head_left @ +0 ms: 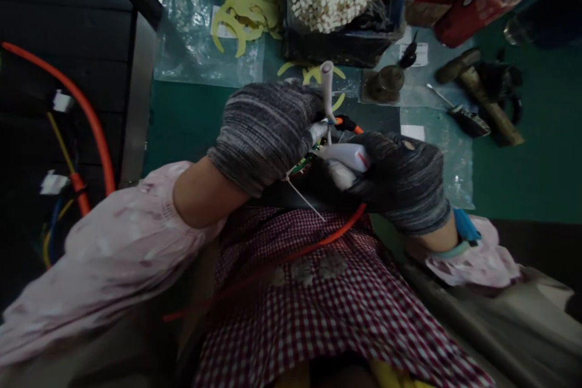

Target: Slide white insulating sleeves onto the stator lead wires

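Observation:
My left hand [273, 133], in a grey striped glove with pale fingertips, is closed at a small wired assembly; what its fingers pinch is hidden. My right hand [400, 176], gloved alike, closes around the lower grip of what look like white-handled pliers [348, 154]. Their other handle points up between the hands, and the jaws are hidden. A green circuit board [304, 165] shows under my left fingers. Just beyond lies an orange cable end with a black sleeve [348, 124]. A thin white cable tie [305, 198] sticks out toward my apron.
An orange cable [336, 235] crosses before my apron. Behind the hands stand a dark bin [336, 51] of white sticks and yellow cut pieces [248, 6]. A hammer [491, 103], a screwdriver [470, 120] and a red container [486, 3] lie right. Another orange cable [91, 109] curves at left.

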Demonstrator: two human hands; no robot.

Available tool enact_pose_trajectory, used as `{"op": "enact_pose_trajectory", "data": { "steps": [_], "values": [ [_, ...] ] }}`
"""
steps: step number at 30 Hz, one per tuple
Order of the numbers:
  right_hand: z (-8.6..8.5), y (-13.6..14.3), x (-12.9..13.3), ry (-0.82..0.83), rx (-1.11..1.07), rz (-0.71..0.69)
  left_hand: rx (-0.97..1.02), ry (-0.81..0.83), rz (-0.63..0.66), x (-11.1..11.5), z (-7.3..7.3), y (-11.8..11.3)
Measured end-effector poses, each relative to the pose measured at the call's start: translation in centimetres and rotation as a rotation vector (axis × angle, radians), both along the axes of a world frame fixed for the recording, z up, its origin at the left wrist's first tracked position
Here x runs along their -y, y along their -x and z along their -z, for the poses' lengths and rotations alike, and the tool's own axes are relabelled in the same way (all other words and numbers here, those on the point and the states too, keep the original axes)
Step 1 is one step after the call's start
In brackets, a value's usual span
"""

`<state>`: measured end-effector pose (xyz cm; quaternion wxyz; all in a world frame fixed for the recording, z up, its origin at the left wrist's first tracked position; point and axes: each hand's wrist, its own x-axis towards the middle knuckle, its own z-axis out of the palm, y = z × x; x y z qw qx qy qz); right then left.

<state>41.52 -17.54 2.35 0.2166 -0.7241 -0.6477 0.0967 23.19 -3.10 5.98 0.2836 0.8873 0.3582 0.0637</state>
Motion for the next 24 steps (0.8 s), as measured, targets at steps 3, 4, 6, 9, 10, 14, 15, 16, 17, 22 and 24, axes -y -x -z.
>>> {"op": "enact_pose_trajectory", "data": {
  "steps": [3, 4, 6, 9, 10, 14, 15, 16, 17, 22, 24],
  "values": [
    [0.3, -0.7, -0.3, -0.029, 0.073, 0.008, 0.025, 0.045, -0.001, -1.0, -0.3, -1.6],
    [0.4, -0.8, -0.4, -0.036, 0.072, 0.001, 0.047, 0.06, -0.008, -1.3, -0.3, -2.1],
    [0.6, -0.7, -0.7, -0.038, 0.04, -0.003, 0.071, 0.078, -0.023, -1.9, -0.3, -3.1],
    [0.7, -0.4, -1.1, -0.043, 0.007, 0.02, -0.019, 0.04, -0.011, -2.2, -0.4, -4.1],
    [0.6, -0.2, -1.1, -0.037, 0.019, 0.02, -0.049, 0.019, 0.001, -2.3, -0.4, -4.3],
    [0.3, 0.0, -0.8, -0.03, 0.102, 0.051, -0.029, -0.025, 0.062, -2.4, -0.5, -4.6],
    [0.2, -0.1, -0.5, -0.044, 0.097, 0.074, -0.044, -0.035, 0.069, -2.4, -0.5, -4.6],
    [0.1, -0.3, 0.0, -0.062, 0.066, 0.099, -0.083, -0.047, 0.073, -2.4, -0.6, -4.5],
    [0.1, -0.6, 0.4, -0.079, 0.011, 0.125, -0.136, -0.062, 0.072, -2.4, -0.6, -4.4],
    [0.6, -3.6, 1.7, -0.122, -0.334, 0.286, -0.048, -0.025, 0.07, -2.0, 0.5, -3.0],
    [1.4, -5.4, 0.4, -0.157, -0.397, 0.331, 0.077, -0.011, 0.082, -1.9, 1.3, -2.0]
  ]
}}
